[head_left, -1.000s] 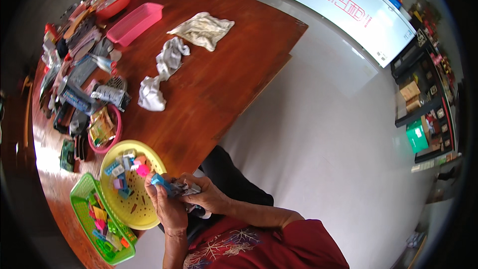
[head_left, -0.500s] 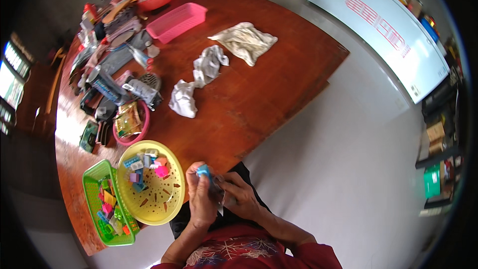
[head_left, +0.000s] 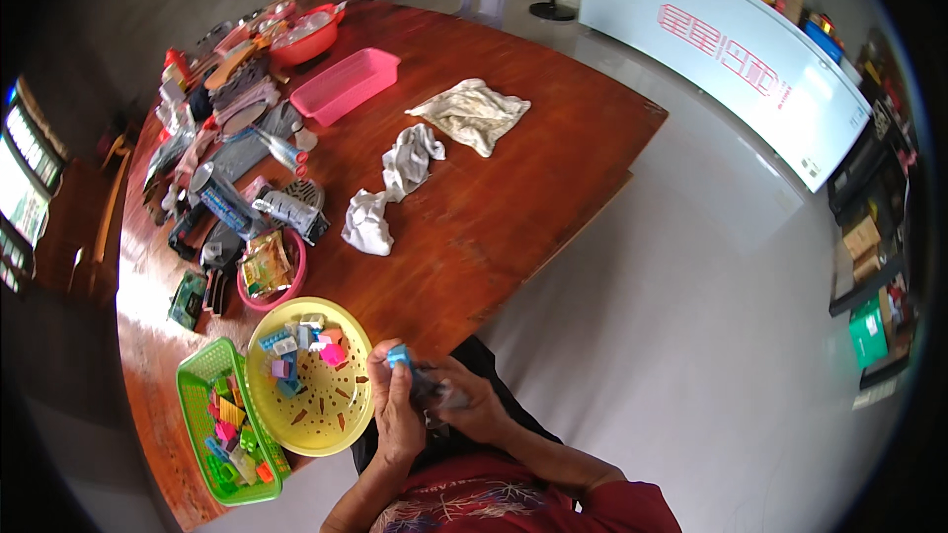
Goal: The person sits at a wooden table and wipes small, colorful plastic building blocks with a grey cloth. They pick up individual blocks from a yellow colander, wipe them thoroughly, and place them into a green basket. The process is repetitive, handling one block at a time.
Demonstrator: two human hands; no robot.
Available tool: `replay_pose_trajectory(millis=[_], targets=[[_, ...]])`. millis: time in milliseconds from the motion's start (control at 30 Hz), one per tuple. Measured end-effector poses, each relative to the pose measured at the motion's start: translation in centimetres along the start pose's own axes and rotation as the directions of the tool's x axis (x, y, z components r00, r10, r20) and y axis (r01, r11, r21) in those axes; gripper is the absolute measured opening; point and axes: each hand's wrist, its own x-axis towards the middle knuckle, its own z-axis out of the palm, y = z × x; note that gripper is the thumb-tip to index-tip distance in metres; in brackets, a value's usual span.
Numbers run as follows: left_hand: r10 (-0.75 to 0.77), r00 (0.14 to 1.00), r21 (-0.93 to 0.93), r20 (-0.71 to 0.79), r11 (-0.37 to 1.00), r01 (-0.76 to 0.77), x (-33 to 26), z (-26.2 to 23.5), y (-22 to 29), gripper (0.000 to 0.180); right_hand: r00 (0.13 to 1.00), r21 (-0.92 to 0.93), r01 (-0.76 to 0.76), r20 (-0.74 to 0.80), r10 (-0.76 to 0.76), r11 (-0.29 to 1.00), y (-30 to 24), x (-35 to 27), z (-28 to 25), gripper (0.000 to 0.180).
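My left hand (head_left: 397,417) is closed around a light blue toy building block (head_left: 398,355), whose top shows above the thumb. Against it, my right hand (head_left: 478,407) is closed on a greyish cloth (head_left: 434,391), partly smeared by motion. Both hands are held close together in front of my lap, just right of a round yellow plastic basket (head_left: 331,424). Several blue, white, pink and orange blocks (head_left: 286,369) lie in that basket's upper left part. At its left, a green basket (head_left: 191,415) holds more coloured blocks (head_left: 233,424).
On the wooden table (head_left: 464,237) lie crumpled white cloths (head_left: 368,224) and a stained cloth (head_left: 474,114). A pink tray (head_left: 346,87), a pink bowl of packets (head_left: 298,281) and piled household items (head_left: 232,143) line the left. A white chest freezer (head_left: 731,49) stands far right.
My view has tilted up a little, so the table and baskets sit lower in the picture. My right hand has shifted slightly with the cloth; both hands keep their hold.
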Motion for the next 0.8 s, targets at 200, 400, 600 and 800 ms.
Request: replay_pose_trajectory(millis=[200, 400, 600, 800], targets=[[0.013, 1.0, -0.023, 0.021, 1.0, -0.012, -1.7, -1.5, 1.3, 0.027, 0.971, -0.332, 0.24, 0.094, -0.221, 0.912, 1.0, -0.6, 2.1, 0.058], [0.006, 0.999, -0.187, 0.035, 0.982, 0.001, -2.1, -3.1, 0.7, 0.027, 0.939, 0.318, -0.333, 0.193, 0.283, 0.888, -1.4, -1.3, 2.6, 0.033], [0.052, 0.997, -0.09, 0.052, 0.995, -0.048, -2.8, -2.8, 1.2, 0.024, 0.951, 0.263, -0.302, 0.142, 0.273, 0.916, 0.1, -1.2, 3.2, 0.029], [0.104, 0.984, 0.058, 0.148, 0.992, -0.114, -2.6, -3.6, 0.8, 0.027, 0.976, 0.251, -0.22, 0.053, 0.213, 0.943, -0.4, 0.0, 3.8, 0.023]])
